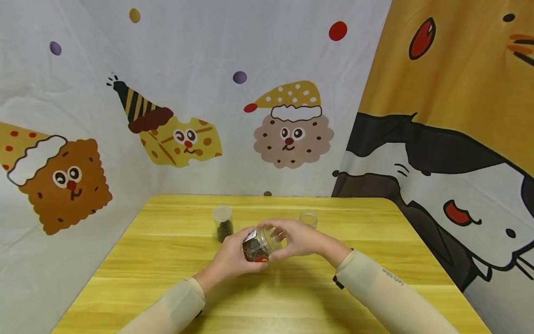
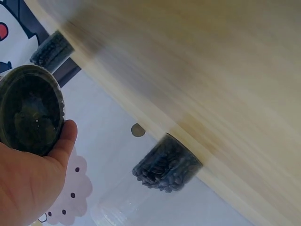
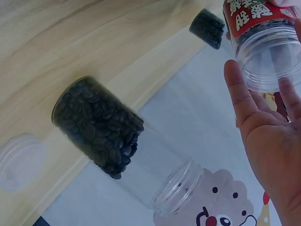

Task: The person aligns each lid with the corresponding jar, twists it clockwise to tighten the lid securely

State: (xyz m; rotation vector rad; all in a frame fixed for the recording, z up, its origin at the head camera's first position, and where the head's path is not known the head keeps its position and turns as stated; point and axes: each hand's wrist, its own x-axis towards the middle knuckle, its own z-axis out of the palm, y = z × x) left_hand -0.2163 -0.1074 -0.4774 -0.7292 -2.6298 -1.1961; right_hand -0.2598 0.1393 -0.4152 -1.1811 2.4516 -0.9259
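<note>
My left hand (image 1: 238, 254) grips a clear jar (image 1: 253, 248) of small dark pieces around its body, tilted above the table with its mouth to the right. A red label with white characters shows on this jar (image 3: 258, 19) in the right wrist view. My right hand (image 1: 301, 239) holds the jar at its clear threaded mouth, thumb below and fingers above. In the left wrist view the jar's round base (image 2: 33, 113) faces the camera, beside my left hand (image 2: 35, 183). The right fingertips are partly hidden behind the clear wall.
A white-lidded jar (image 1: 223, 225) of dark pieces stands behind my left hand. Behind my right hand is an uncapped clear jar (image 1: 308, 219), part full of dark bean-like pieces (image 3: 99, 125). Near it a translucent lid (image 3: 21, 162) lies on the wooden table (image 1: 167, 260). A printed cloth hangs behind.
</note>
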